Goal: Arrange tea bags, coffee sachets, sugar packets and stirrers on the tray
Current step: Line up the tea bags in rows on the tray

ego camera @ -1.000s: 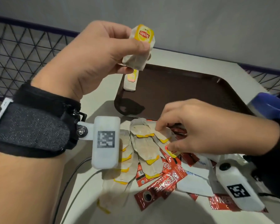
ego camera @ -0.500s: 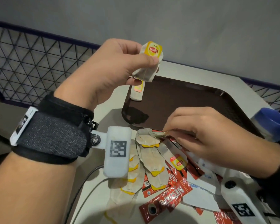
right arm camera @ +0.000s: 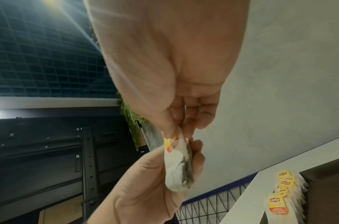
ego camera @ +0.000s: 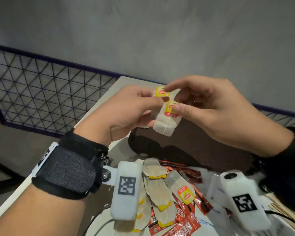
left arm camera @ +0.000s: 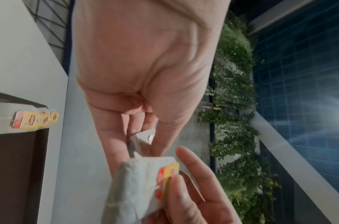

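Note:
Both hands are raised together above the dark brown tray [ego camera: 203, 149]. My left hand [ego camera: 157, 97] pinches a small stack of tea bags [ego camera: 160, 92] with yellow tags. My right hand [ego camera: 172, 99] pinches another tea bag [ego camera: 167, 122] by its yellow tag and holds it against that stack. The left wrist view shows the left hand [left arm camera: 145, 144] and the added tea bag [left arm camera: 138, 181]. In the right wrist view the right hand [right arm camera: 177, 134] grips the bag's [right arm camera: 176, 166] top. A few tea bags [right arm camera: 279, 197] lie in a row at the tray's left edge.
On the table in front of the tray lies a pile of loose tea bags [ego camera: 157, 186], red coffee sachets [ego camera: 184, 220] and white sugar packets [ego camera: 215, 188]. Wooden stirrers [ego camera: 284, 213] show at the right edge. A wire mesh fence [ego camera: 41, 92] runs behind the table.
My right hand left the pile with a tea bag and rose to meet the left hand. The left hand kept its stack, and both hands now meet over the tray.

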